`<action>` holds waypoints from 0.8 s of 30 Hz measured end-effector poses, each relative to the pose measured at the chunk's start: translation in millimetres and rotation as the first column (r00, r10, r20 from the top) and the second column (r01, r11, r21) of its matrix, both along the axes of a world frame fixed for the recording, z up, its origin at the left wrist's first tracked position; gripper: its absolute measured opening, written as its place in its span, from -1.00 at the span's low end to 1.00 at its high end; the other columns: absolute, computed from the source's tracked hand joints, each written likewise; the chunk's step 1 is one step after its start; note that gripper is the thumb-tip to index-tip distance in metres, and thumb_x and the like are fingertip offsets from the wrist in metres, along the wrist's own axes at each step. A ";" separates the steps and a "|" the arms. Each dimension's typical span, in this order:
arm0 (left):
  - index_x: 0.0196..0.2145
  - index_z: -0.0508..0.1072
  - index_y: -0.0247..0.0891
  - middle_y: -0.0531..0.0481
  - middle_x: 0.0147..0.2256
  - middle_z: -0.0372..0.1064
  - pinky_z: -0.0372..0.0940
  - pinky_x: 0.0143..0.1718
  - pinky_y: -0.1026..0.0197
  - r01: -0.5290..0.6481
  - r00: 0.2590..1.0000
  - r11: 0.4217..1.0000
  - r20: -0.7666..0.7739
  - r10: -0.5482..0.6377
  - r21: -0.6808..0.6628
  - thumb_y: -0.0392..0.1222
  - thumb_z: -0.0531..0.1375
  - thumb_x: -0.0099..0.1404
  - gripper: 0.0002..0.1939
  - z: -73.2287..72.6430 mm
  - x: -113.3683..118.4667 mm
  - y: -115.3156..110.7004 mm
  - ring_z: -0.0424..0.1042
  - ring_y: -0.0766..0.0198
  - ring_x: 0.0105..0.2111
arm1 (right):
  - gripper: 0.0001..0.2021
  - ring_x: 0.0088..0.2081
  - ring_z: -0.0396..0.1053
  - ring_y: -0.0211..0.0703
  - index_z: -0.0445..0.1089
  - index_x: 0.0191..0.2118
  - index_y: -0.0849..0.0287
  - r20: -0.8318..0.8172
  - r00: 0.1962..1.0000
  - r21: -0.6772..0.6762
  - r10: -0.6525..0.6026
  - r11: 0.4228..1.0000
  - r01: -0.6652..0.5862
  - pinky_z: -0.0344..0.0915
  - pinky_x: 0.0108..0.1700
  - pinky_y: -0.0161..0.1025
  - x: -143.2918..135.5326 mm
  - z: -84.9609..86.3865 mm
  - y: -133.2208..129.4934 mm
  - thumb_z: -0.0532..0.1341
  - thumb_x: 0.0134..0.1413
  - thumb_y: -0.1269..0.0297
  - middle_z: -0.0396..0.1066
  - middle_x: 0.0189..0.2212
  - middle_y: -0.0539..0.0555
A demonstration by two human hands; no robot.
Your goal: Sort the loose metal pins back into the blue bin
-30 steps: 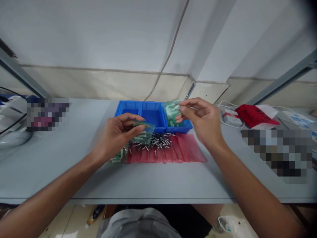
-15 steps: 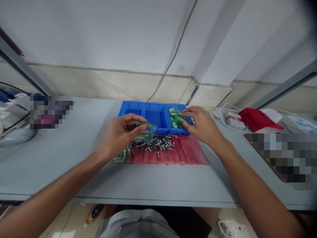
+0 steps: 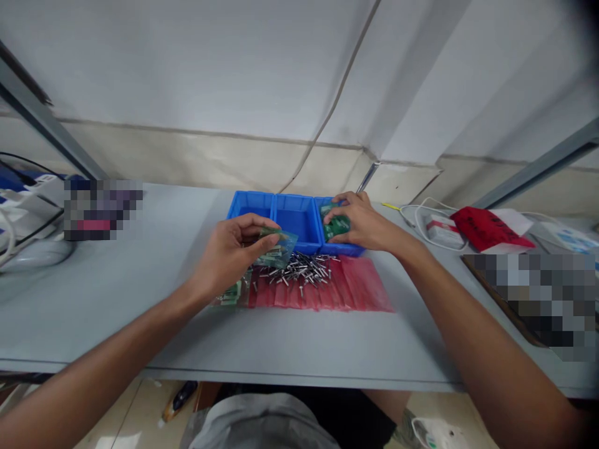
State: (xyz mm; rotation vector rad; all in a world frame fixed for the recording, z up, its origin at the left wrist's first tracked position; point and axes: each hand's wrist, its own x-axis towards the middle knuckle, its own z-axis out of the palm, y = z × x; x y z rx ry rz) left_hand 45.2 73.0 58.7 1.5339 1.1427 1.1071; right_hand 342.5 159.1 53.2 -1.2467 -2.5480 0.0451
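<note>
My left hand [image 3: 238,246] pinches a small clear green plastic bag [image 3: 281,249] with pale pieces inside, held over the near edge of the blue bins. In the right blue bin [image 3: 355,252], my right hand [image 3: 358,221] has its fingers curled round green plastic bags [image 3: 336,228]; some fingertips are hidden. The middle blue bin [image 3: 299,218] and left blue bin [image 3: 250,202] stand beside it. Just in front lies a pile of thin metal pins [image 3: 306,269], perhaps screws or rivets, on red plastic bags [image 3: 358,290]. More green bags [image 3: 231,293] lie below my left hand.
White plugs and cables [image 3: 35,199] and a white computer mouse [image 3: 47,252] are at the left. To the right lie a small white box [image 3: 443,231] ringed by a white cable, a red packet [image 3: 489,229] and a blurred-out board. The table's front edge [image 3: 281,377] runs near my lap.
My right hand has moved down and left into the right bin, its fingers closing round the green bags. My left hand still pinches its bag in nearly the same place.
</note>
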 end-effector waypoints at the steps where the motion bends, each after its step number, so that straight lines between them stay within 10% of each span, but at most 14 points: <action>1: -0.14 0.56 -0.24 -0.04 -0.20 0.62 0.39 -0.28 0.32 0.000 1.000 1.000 0.013 0.000 0.000 -0.01 0.40 0.28 -0.70 -0.3 -0.5 0.5 0.58 0.29 -0.25 | -0.71 0.23 0.21 0.33 0.60 -0.18 0.09 -0.015 1.000 0.008 -0.015 1.000 0.015 0.22 0.21 0.21 0.3 0.2 -0.2 0.52 -0.07 0.18 0.36 0.09 0.26; 6: -0.10 0.54 -0.23 -0.07 -0.14 0.63 0.41 -0.22 0.28 -0.016 0.998 1.000 0.053 0.017 -0.022 0.01 0.39 0.29 -0.67 0.8 -1.9 0.8 0.59 0.24 -0.19 | -0.73 -0.02 0.40 0.13 0.50 -0.29 0.08 -0.396 0.907 0.037 -0.145 0.984 0.173 0.34 -0.01 0.05 2.3 14.7 -18.1 0.48 0.00 0.06 0.48 -0.11 0.15; 9: -0.11 0.56 -0.22 -0.04 -0.19 0.62 0.37 -0.28 0.30 -0.006 1.000 1.000 0.025 0.007 -0.001 0.02 0.38 0.30 -0.68 1.3 -0.3 -0.8 0.56 0.28 -0.25 | -0.70 -0.38 0.34 -0.12 0.42 -0.34 0.04 -0.804 0.557 -0.077 -0.207 0.966 0.247 0.28 -0.30 -0.13 -9.7 25.9 -36.1 0.50 -0.01 0.06 0.38 -0.44 -0.03; 12: -0.14 0.60 -0.21 0.02 -0.33 0.57 0.28 -0.42 0.33 0.013 0.997 1.000 -0.072 -0.012 0.012 0.03 0.37 0.30 -0.71 0.6 3.3 -3.4 0.46 0.36 -0.41 | -0.66 -0.46 0.29 -0.22 0.36 -0.31 0.03 -0.907 0.297 -0.309 -0.298 0.951 0.011 0.26 -0.39 -0.21 -36.1 25.2 -57.6 0.51 -0.02 0.05 0.35 -0.46 -0.08; 16: -0.15 0.63 -0.20 0.04 -0.36 0.56 0.30 -0.44 0.36 0.079 0.992 0.995 -0.097 -0.084 -0.060 -0.03 0.41 0.24 -0.72 1.0 9.4 -10.4 0.44 0.38 -0.45 | -0.65 -0.44 0.27 -0.26 0.32 -0.35 0.07 -0.882 0.289 -0.427 -0.371 0.890 -0.161 0.25 -0.37 -0.24 -75.3 9.0 -85.1 0.48 0.04 0.05 0.32 -0.46 -0.09; 20: -0.22 0.62 -0.23 0.04 -0.35 0.56 0.33 -0.50 0.37 0.197 0.979 0.967 -0.013 -0.201 -0.159 -0.07 0.48 0.14 -0.71 8.8 17.0 -22.3 0.42 0.39 -0.49 | -0.64 -0.35 0.28 -0.24 0.29 -0.40 0.08 -0.909 0.222 -0.367 -0.352 0.930 -0.027 0.25 -0.29 -0.23 -96.3 -2.3 -99.5 0.46 0.08 0.07 0.31 -0.41 -0.06; 24: -0.08 0.62 -0.19 0.05 -0.36 0.57 0.30 -0.56 0.39 0.164 0.986 0.966 0.039 -0.160 -0.200 -0.08 0.45 0.19 -0.66 12.8 17.4 -30.7 0.38 0.42 -0.56 | -0.64 -0.34 0.30 -0.21 0.28 -0.40 0.08 -0.886 0.326 -0.331 -0.330 0.942 0.052 0.27 -0.26 -0.20 -97.6 -4.6 -102.7 0.41 0.14 0.00 0.32 -0.41 -0.05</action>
